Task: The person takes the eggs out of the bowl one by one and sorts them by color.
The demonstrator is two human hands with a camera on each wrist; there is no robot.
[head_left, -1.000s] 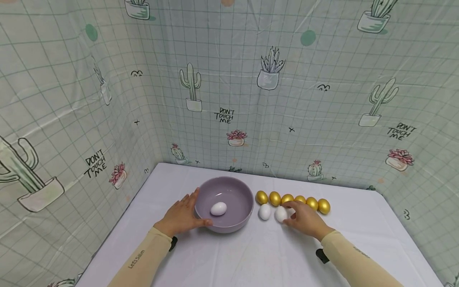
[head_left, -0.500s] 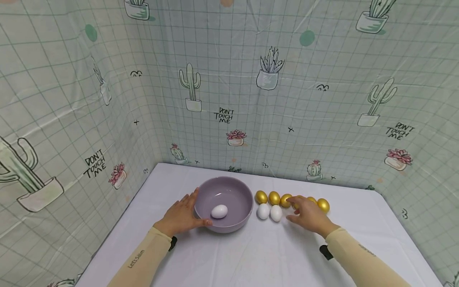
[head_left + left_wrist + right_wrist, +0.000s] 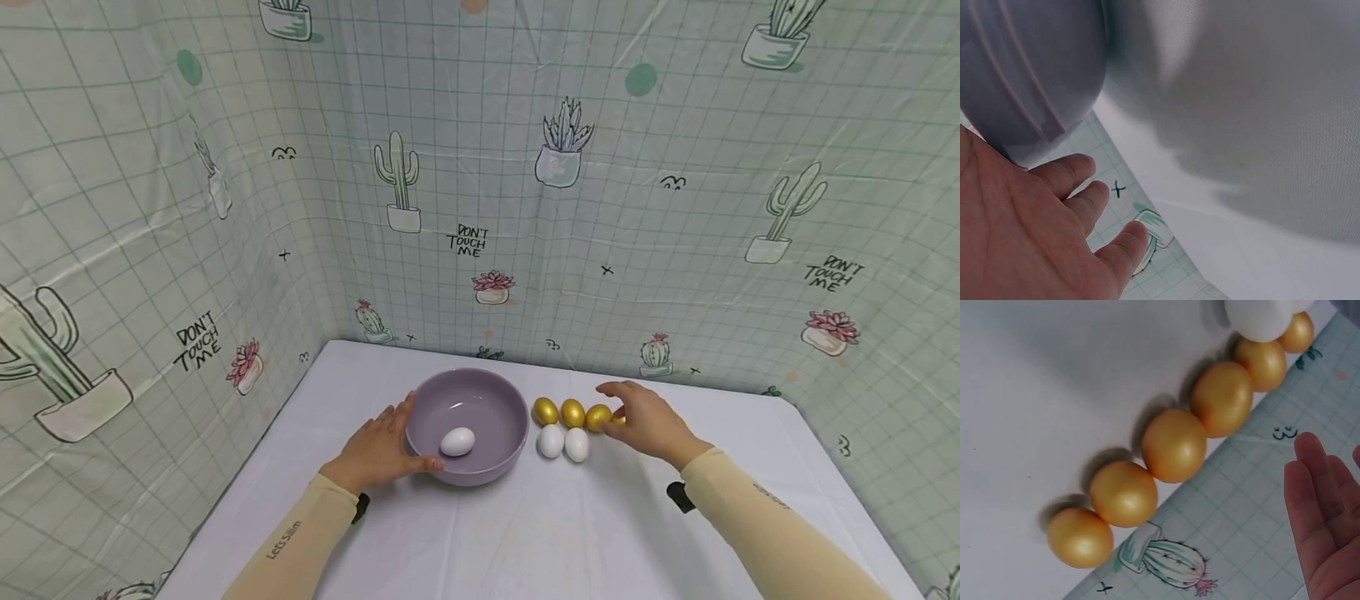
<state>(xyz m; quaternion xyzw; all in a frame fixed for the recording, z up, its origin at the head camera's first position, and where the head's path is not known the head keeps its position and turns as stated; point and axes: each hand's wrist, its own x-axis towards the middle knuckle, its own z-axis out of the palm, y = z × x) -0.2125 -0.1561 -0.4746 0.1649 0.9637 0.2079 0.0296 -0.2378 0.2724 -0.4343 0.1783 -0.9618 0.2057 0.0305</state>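
Observation:
A purple bowl (image 3: 491,402) stands on the table, with one white egg (image 3: 457,442) lying in it. My left hand (image 3: 381,450) rests against the bowl's left side, fingers spread and thumb at the near rim. In the left wrist view the fingers (image 3: 1079,206) lie extended beside the bowl's outer wall (image 3: 1035,69). Right of the bowl, two white eggs (image 3: 563,443) lie side by side in front of a row of several gold eggs (image 3: 573,413). My right hand (image 3: 654,423) hovers over the row's right part, hiding some gold eggs; it holds nothing.
White cloth covers the table (image 3: 495,542). A fabric backdrop (image 3: 480,167) printed with cacti and a grid hangs behind the table and along both sides. The gold row lies near the table's back edge, as the right wrist view shows.
My right hand has let go of the second white egg, which now lies farther left, close to the first. The hand has lifted back over the gold eggs. My left hand stays put.

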